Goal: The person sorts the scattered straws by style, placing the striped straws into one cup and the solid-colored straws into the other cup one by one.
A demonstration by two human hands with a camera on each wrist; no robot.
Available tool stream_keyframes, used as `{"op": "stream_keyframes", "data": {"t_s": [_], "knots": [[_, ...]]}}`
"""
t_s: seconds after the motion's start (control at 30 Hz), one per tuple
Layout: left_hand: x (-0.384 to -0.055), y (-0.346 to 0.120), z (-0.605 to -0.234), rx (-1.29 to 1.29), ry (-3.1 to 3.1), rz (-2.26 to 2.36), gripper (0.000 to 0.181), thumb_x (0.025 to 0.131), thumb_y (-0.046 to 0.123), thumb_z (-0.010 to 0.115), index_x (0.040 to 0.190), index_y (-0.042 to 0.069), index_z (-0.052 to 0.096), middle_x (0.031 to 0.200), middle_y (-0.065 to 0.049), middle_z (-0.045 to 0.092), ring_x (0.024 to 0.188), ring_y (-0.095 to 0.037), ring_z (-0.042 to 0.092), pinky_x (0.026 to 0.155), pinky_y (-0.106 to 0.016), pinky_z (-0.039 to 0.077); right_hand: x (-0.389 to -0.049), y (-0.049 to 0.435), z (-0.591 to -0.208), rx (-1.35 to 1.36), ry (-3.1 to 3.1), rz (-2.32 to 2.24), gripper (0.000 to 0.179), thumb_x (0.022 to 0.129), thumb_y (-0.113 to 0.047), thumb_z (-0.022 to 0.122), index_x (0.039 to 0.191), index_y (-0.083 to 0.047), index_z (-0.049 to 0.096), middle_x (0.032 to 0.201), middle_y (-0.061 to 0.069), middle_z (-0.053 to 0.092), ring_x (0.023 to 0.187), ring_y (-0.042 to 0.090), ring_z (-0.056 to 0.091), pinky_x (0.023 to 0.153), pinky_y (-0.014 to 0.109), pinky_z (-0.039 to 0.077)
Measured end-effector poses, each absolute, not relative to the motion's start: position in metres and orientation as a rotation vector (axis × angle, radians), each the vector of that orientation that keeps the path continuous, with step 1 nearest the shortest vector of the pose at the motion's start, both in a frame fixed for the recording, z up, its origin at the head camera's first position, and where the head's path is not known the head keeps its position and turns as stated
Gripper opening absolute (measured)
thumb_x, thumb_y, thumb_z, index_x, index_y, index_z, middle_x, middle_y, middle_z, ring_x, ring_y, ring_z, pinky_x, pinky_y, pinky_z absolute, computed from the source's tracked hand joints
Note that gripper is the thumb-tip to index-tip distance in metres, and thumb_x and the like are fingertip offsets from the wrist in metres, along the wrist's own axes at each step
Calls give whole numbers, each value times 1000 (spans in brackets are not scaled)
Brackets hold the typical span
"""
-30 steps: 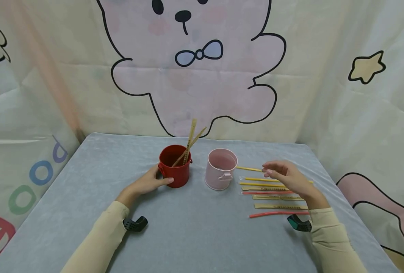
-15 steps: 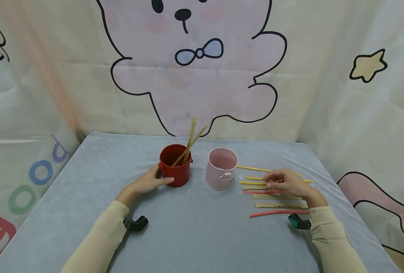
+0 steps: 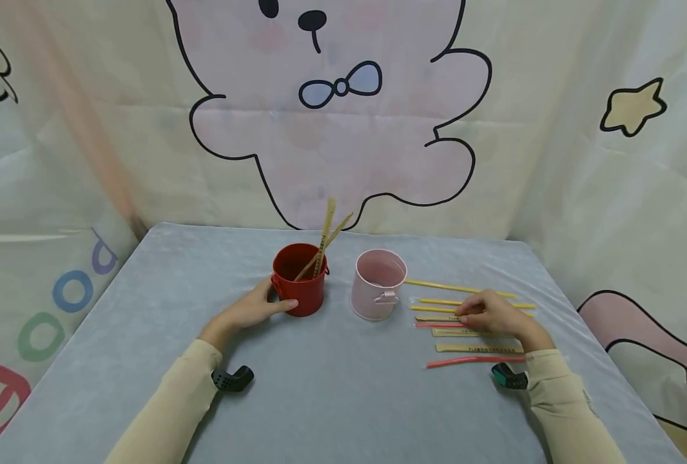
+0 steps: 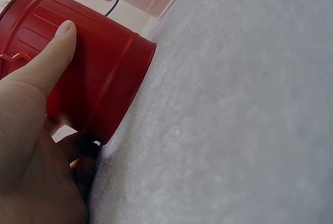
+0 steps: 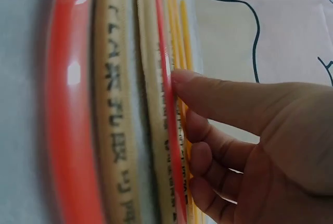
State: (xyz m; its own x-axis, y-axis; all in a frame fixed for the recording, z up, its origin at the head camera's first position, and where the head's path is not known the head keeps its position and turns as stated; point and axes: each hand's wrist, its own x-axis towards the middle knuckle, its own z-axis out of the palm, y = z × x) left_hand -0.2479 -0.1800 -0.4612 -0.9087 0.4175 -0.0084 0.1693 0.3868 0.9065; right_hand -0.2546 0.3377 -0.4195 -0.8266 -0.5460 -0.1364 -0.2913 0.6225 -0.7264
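My left hand (image 3: 254,308) holds a small red bucket (image 3: 307,298) standing on the table; its thumb (image 4: 58,52) lies along the bucket's side, and its other fingers are partly hidden beyond. Two paper-wrapped straws (image 3: 328,227) lean inside that bucket. To the right lies a row of straws, where my right hand (image 3: 496,318) pinches a paper-wrapped straw (image 3: 436,318) between thumb and fingers. A red straw (image 5: 171,104) runs close beside the thumb tip. Yellow straws (image 3: 445,287) lie just beyond the hand.
A pink bucket (image 3: 376,303) stands between the red bucket and the straws. Nearer me lie another wrapped straw (image 3: 477,348) and a red straw (image 3: 465,362). A blue-grey cloth covers the table (image 3: 343,399), with printed curtains (image 3: 523,161) behind and beside it.
My right hand has come down onto the row of straws and slightly nearer me, its thumb and fingers closing on a paper-wrapped straw. The left hand has stayed on the red bucket.
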Motion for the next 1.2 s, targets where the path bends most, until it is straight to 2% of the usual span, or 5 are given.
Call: {"op": "stream_keyframes", "data": {"t_s": [0.37,0.6,0.8,1.07,1.2], "knots": [[-248,-179,-461,497,2398,1539,78,96,32,70,157,9,28,160,-15,36,151,-36,27,123,-64,21,-253,337,-425,-668,2596,-990,15,92,-1,71,101,11,72,101,26,72,80,1,63,68,21,55],[-247,-179,-461,500,2397,1538,81,96,32,70,158,10,24,162,-14,33,153,-36,24,123,-64,19,-257,339,-431,-655,2632,-1006,12,92,-2,71,96,8,74,96,22,74,78,-4,61,68,19,54],[-245,-179,-463,484,2416,1516,81,96,34,70,159,11,24,161,-14,34,151,-36,26,123,-64,21,-256,338,-432,-676,2658,-985,10,93,-3,70,95,5,75,93,18,74,78,0,61,67,21,53],[-245,-178,-462,509,2398,1550,79,96,34,70,158,11,26,160,-13,37,151,-36,28,123,-64,21,-250,339,-412,-726,2781,-900,6,93,-6,71,93,-4,76,92,10,73,75,2,56,64,23,49],[-246,-179,-461,495,2401,1547,79,95,33,70,158,11,26,160,-13,36,151,-36,27,123,-63,20,-245,338,-400,-703,2846,-895,8,95,-6,68,96,-7,76,98,11,73,82,0,57,65,24,49]]}}
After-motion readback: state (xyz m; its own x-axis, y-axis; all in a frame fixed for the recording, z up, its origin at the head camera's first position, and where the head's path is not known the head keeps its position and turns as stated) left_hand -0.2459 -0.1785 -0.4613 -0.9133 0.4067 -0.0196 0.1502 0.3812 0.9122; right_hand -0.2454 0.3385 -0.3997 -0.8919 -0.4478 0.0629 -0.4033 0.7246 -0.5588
